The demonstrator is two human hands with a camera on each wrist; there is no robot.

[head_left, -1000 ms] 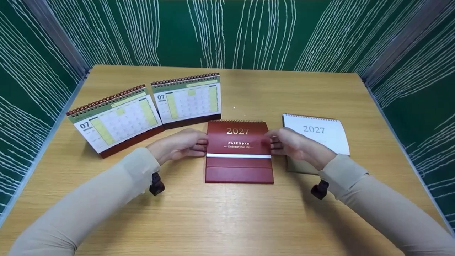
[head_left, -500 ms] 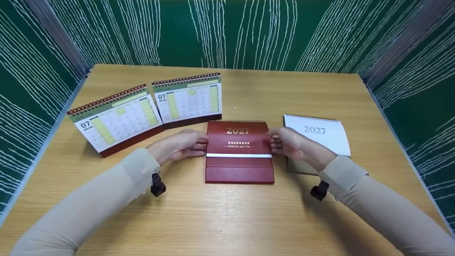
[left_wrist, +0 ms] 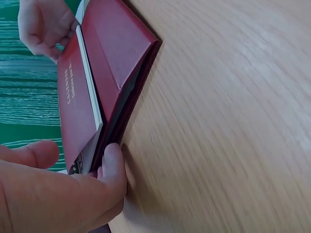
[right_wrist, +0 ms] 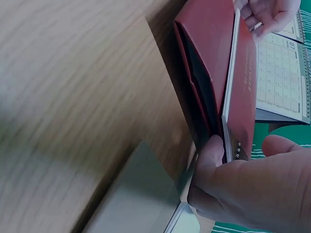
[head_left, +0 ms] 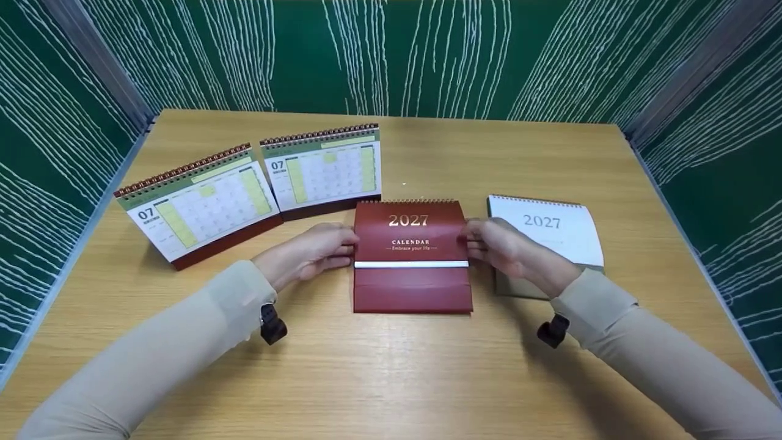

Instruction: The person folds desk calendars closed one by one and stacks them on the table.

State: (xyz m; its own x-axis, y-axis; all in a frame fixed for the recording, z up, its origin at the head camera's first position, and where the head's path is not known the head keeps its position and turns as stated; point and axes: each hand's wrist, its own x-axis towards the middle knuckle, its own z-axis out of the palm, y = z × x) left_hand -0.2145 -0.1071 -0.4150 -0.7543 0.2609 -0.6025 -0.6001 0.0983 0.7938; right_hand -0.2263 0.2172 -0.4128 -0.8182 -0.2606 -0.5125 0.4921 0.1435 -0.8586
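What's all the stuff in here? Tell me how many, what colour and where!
Red calendar: one, dark red, between the hands
Calendars showing 07: two, white, green and yellow pages, table's left side
White calendar: one, white with greyish base, right of the red one
Table: one, light wood, under everything
Walls: green with white lines, around the table
Corner posts: two, greyish, back corners
Left hand: one, bare, at the red calendar's left edge
Right hand: one, bare, at its right edge
Sleeves: two, beige, on the arms
Wrist gadgets: two, black, at the cuffs
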